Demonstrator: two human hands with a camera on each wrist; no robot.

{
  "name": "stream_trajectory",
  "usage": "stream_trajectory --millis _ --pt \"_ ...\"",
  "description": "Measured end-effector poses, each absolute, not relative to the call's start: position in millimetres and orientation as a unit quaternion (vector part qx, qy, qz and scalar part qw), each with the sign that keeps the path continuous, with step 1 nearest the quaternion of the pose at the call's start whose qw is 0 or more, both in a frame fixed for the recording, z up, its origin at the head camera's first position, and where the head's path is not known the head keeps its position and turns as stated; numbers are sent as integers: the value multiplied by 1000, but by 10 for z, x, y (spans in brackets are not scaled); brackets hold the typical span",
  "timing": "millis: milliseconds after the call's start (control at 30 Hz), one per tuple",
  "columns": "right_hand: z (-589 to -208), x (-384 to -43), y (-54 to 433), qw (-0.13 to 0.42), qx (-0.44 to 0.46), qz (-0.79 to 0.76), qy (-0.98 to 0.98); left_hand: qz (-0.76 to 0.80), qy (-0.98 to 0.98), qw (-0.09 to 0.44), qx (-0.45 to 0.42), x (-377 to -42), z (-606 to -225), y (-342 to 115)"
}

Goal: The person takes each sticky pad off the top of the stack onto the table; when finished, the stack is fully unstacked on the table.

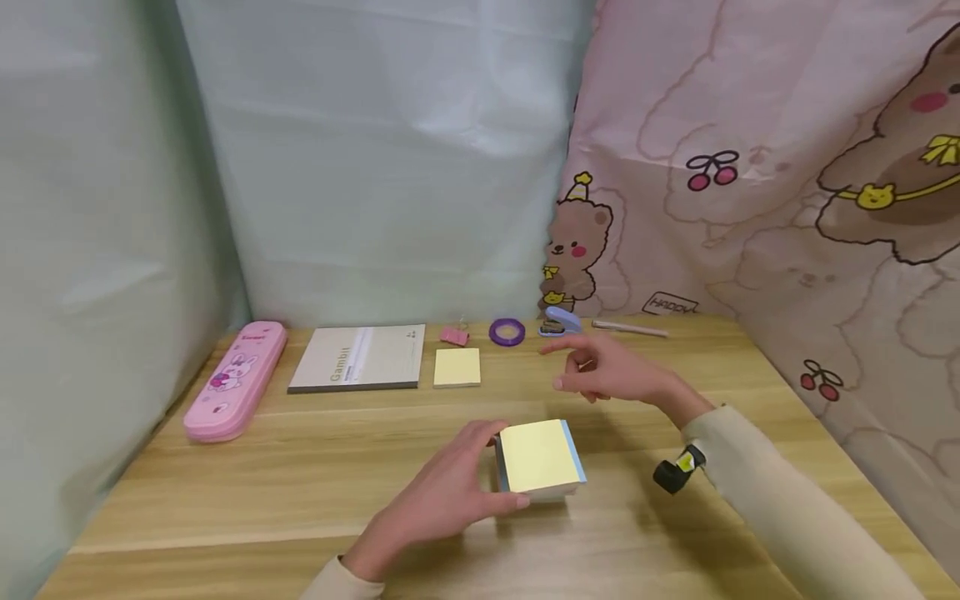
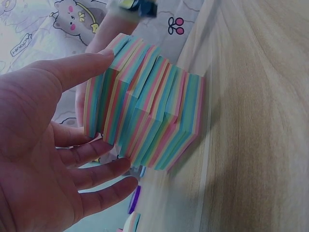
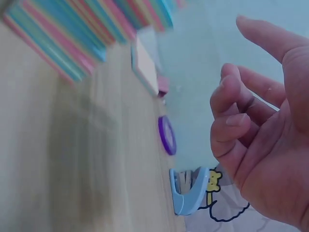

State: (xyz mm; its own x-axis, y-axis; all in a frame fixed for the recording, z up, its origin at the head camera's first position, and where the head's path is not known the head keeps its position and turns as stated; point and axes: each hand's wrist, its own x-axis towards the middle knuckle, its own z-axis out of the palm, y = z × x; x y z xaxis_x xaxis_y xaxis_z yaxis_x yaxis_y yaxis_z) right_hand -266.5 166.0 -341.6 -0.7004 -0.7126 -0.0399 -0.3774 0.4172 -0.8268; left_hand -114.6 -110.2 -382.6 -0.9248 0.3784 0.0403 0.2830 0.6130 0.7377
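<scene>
- Two backdrop cloths, hours read from the note stack (image 1: 542, 457) as dial centre in the head view: one plain pale green cloth (image 1: 382, 167), toward eleven o'clock; one pink bear-print cloth (image 1: 675, 108), between one and two.
- One desk (image 1: 420, 421), wood-grain top, beneath the stationery.
- One notebook (image 1: 375, 358), pale cover lettered "Gambit", dark lower edge; flat, at ten o'clock.
- One pencil case (image 1: 236, 381), pink, rabbit motif; at half past nine.
- One left hand (image 1: 446, 487), between eight and nine o'clock; thumb and fingers set wide, gripping the note stack by its sides.
- One right hand (image 1: 611, 367), at one o'clock; index finger extended, thumb apart, other fingers loosely bent, holding nothing.
- One note stack, several offset blocks, edges striped pink, yellow and turquoise, yellow sheet uppermost; at dial centre, in the left hand's hold above the near part of the desk. Contact with the desktop cannot be told.
- One yellow note pad (image 1: 457, 367), flat, between ten and eleven o'clock.
- One wrist device (image 1: 677, 468), black, by the right sleeve, at three.
- One stapler (image 1: 564, 319), light blue, at twelve.
- One tape roll (image 1: 506, 342), purple, at half past eleven.
- One pen (image 1: 628, 328), pale, at one.
- One binder clip (image 1: 453, 336), pink, at eleven.
</scene>
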Motion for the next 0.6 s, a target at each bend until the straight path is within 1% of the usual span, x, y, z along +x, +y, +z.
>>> stream_trajectory --millis 133,267,433,600 --pt "-3470 -2380 1764 204 -358 -453 790 398 897 63 179 -1145 -3822 -1124" --pt "-3575 -2167 1808 210 -384 -475 763 403 894 57 189 -1156 -3814 -1140" --pt "-3723 -1983 1816 209 -391 -494 748 403 890 52 205 -1179 -3803 -1147" --pt "-3823 -1866 1826 198 -372 -510 750 403 888 61 212 -1202 -3801 -1128"
